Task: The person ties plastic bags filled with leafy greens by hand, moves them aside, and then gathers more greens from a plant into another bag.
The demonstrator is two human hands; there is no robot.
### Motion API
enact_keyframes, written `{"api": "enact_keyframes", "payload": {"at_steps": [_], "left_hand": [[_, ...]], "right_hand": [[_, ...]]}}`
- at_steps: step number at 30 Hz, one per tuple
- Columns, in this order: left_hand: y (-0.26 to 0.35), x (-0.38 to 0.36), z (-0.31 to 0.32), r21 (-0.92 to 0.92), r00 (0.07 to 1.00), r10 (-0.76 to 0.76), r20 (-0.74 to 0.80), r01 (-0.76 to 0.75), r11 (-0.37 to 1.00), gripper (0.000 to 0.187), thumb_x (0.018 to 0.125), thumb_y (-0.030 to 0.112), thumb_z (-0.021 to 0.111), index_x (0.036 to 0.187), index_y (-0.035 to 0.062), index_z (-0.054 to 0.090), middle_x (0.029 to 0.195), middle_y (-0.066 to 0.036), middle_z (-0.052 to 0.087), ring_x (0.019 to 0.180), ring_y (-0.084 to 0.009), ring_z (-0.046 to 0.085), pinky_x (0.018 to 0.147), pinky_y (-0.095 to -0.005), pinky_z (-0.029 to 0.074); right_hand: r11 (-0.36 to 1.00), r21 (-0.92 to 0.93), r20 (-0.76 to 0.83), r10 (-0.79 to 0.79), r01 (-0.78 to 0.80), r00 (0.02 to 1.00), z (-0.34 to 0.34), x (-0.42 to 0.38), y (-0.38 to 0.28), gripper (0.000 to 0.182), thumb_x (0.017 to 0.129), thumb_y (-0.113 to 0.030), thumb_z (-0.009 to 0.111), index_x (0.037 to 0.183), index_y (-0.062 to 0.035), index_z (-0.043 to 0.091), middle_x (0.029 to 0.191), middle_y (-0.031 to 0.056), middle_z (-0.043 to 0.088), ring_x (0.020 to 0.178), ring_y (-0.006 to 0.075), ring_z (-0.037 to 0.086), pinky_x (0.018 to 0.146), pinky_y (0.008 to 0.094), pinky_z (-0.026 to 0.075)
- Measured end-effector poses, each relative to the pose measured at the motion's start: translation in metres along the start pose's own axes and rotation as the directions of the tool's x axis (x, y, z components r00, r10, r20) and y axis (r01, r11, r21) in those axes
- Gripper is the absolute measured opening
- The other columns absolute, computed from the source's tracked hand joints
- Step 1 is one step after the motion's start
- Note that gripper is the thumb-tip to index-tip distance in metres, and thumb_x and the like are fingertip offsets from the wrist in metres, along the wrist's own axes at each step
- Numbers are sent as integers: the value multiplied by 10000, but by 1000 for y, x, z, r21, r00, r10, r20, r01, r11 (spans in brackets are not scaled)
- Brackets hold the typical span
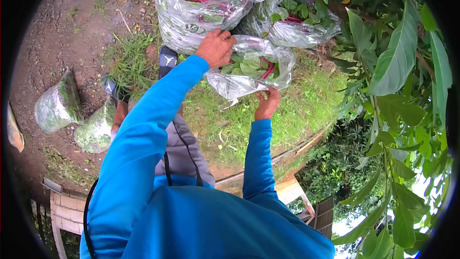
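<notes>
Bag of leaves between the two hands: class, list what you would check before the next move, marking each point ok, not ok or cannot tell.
1. Right hand has a grip on the lower edge of the bag: ok.
2. Left hand is on the bag's top, but whether its fingers close on the plastic: cannot tell.
3. Leaves are inside the bag, with none seen spilled on the grass: ok.
4. Bag's mouth is shut or tied: cannot tell, the left hand hides it.
5. Bag is clear of the others: not ok, it lies right against the large bag behind it.
</notes>
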State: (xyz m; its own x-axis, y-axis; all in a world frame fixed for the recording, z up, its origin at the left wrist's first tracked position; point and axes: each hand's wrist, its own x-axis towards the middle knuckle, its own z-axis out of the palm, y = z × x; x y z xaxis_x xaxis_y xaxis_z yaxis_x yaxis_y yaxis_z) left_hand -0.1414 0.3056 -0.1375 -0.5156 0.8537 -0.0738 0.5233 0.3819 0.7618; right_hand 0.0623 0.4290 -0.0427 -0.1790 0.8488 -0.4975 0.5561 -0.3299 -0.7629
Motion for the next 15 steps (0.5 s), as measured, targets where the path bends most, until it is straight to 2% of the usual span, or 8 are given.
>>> {"api": "enact_keyframes", "payload": {"at_steps": [2,5,7,9,11,13,14,15], "left_hand": [[2,3,0,-188,986,-36,-160,6,982,206,748,120,531,932,29,558,885,-181,539,840,-379,491,758,-442,412],[-6,14,17,-284,976,-124,-176,71,956,188,744,149,522,878,20,551,921,-180,542,847,-376,493,765,-463,418],[2,17,10,-296,984,-108,-141,62,953,247,790,169,524,964,-6,526,888,-203,526,828,-395,486,767,-471,398],[7,17,13,-146,994,-76,-80,64,987,323,808,214,526,1048,1,498,930,-228,538,891,-411,506,832,-474,400],[5,19,26,-105,993,-31,-112,19,994,360,807,231,532,1085,8,483,975,-245,541,934,-421,508,867,-477,395],[-1,25,35,-57,989,16,-147,-25,998,398,806,248,539,1122,16,468,1020,-262,545,978,-431,509,903,-480,391],[-4,28,38,-78,991,-13,-135,2,997,388,807,254,541,1107,14,485,1066,-267,538,1007,-432,504,925,-480,384],[-3,30,37,-98,992,-41,-121,29,995,380,808,260,542,1093,13,503,1113,-271,530,1036,-433,499,948,-481,376]], "right_hand": [[948,304,-112,134,-94,985,-4,-5,7,331,836,-259,515,1124,-94,511,1112,61,504,994,189,454,717,408,443],[891,422,-140,246,-167,959,-7,-11,18,429,839,-343,492,1193,-104,452,1136,48,474,1013,211,432,754,460,424],[913,358,-199,277,-194,940,1,-18,11,538,841,-478,480,1222,-101,432,1141,63,450,1014,231,428,772,488,408],[956,64,-317,292,-287,902,10,-20,7,678,810,-631,465,1205,-81,436,1118,80,455,1034,259,430,791,543,384],[962,-31,-330,247,-272,911,19,-17,5,751,777,-692,482,1132,-30,483,1083,128,454,1026,316,445,810,541,378],[714,-668,-306,-10,-208,952,20,-1,15,705,776,-651,541,1031,6,529,1145,184,437,1015,374,452,833,502,386],[605,-790,-272,-193,-104,943,24,4,24,537,801,-492,608,902,33,563,1046,213,507,881,366,500,773,432,421],[605,-788,-276,-189,-110,942,19,6,25,537,801,-492,608,902,33,563,1046,213,507,881,366,500,773,432,421]]}}
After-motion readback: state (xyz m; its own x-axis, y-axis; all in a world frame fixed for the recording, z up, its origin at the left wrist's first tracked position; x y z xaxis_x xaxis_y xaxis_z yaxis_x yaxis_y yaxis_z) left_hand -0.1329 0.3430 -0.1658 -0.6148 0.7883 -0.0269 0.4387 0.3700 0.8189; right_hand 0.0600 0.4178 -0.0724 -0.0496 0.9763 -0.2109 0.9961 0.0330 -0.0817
